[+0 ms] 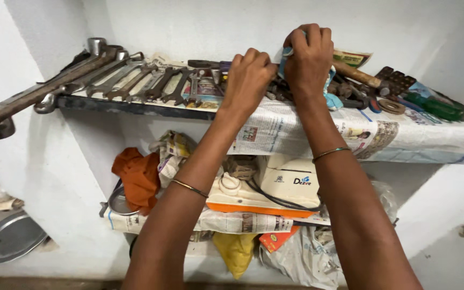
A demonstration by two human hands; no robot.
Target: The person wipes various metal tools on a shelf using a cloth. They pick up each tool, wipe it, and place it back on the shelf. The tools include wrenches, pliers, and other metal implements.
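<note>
Landmark: upper shelf point(296, 126), set in a white wall niche and lined with newspaper.
Left hand point(248, 80): raised over the middle of the shelf, fingers curled into a loose fist, knuckles toward the camera. Whether it grips anything cannot be told; the fingertips are hidden.
Right hand point(307, 59): just right of the left hand, above the shelf. Fingers closed tight around a light blue cloth point(330, 88), which shows at the thumb side and hangs below the wrist onto the shelf.
Cloth position: middle of the shelf, partly inside the right fist, lower end resting among the tools.
Bangles: one thin metal band on each forearm.
Spanners point(151, 83): a row laid side by side on the left part of the shelf, well left of the hands.
Large wrenches point(49, 88): at the shelf's left end, handles overhanging the edge.
Hammer point(358, 74): wooden handle, on the shelf just right of the right hand.
Screwdriver point(436, 107): green handle, near the shelf's right end.
Below the shelf: an orange rag point(138, 177), a white and orange box point(267, 190) and crumpled bags.
</note>
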